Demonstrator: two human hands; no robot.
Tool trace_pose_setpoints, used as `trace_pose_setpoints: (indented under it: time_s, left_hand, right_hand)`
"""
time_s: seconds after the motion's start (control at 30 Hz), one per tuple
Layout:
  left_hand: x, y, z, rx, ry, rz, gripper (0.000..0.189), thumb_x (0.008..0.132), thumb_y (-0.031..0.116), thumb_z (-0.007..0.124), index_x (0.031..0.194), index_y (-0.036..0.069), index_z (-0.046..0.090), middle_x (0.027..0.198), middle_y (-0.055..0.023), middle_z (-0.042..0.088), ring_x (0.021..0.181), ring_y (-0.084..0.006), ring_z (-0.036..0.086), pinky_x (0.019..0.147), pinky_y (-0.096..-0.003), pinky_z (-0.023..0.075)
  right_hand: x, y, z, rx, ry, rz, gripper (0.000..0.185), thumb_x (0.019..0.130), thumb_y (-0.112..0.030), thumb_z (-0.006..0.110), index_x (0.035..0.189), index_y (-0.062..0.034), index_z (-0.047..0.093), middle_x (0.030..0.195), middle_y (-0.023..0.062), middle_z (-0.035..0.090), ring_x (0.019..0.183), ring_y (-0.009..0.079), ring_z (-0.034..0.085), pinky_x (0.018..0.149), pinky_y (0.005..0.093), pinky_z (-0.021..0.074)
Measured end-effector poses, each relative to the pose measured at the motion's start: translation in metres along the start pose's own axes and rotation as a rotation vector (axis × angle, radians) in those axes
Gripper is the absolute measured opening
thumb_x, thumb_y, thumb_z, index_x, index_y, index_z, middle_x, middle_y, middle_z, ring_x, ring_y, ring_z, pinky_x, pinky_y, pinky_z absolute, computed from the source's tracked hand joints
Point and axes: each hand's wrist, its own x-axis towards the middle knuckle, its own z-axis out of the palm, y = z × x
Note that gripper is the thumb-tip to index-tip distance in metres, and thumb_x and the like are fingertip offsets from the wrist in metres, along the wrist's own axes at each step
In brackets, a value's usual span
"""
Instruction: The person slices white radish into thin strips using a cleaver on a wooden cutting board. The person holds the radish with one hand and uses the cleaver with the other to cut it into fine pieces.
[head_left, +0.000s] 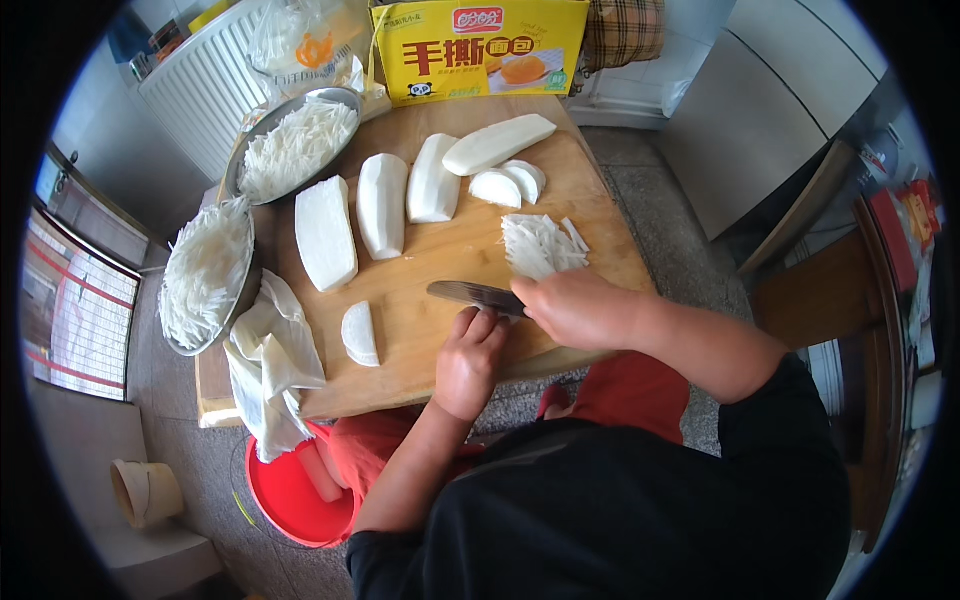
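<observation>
My right hand (561, 306) grips a kitchen knife (469, 291), its blade pointing left across the wooden board (420, 330). Against the blade, the bent fingertips of my left hand (471, 360) press on white radish slices, mostly hidden by the fingers and knife. Just beyond my right hand lies a pile of radish shreds (541, 244). Two half-round radish pieces (496, 187) rest behind that pile. Several long peeled radish pieces (382, 206) lie farther back. A half-round slice stack (360, 334) sits left of my left hand.
At the left stand a heaped bowl of shreds (206, 285) and a metal dish of shreds (300, 146). A white cloth (271, 352) hangs over the near-left edge, above a red bucket (300, 491). A yellow carton (480, 49) stands at the back.
</observation>
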Motion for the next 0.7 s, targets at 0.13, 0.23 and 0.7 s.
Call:
trace_pose_setpoints:
  time_s: [0.13,0.23,0.7]
  left_hand:
    - [-0.004,-0.001,0.0,0.013,0.022,0.004,0.028,0.07,0.005,0.058,0.097,0.002,0.063,0.105,-0.0115,0.061,0.101,-0.0301,0.058,0.081,-0.036,0.0522]
    - [-0.004,-0.003,0.0,0.016,0.018,0.028,0.029,0.07,0.004,0.058,0.098,0.002,0.063,0.106,-0.012,0.061,0.101,-0.0305,0.057,0.081,-0.0363,0.0521]
    - [-0.005,0.001,0.0,0.015,0.006,-0.016,0.026,0.071,0.004,0.057,0.097,0.002,0.063,0.107,-0.0118,0.06,0.101,-0.0304,0.057,0.08,-0.0361,0.0521]
  right_hand:
    - [0.01,0.01,0.025,0.08,0.163,-0.026,0.013,0.088,-0.009,0.055,0.09,0.0017,0.047,0.067,0.0215,0.06,0.065,0.0415,0.061,0.058,0.0492,0.0466]
    - [0.008,0.008,0.026,0.141,0.23,0.012,0.011,0.087,-0.008,0.055,0.091,0.0012,0.049,0.068,0.0213,0.061,0.068,0.0408,0.062,0.059,0.0487,0.0477]
    - [0.011,0.005,0.012,0.077,0.041,0.017,0.009,0.085,-0.005,0.054,0.09,0.0017,0.05,0.075,0.0212,0.063,0.074,0.04,0.064,0.063,0.0488,0.0487]
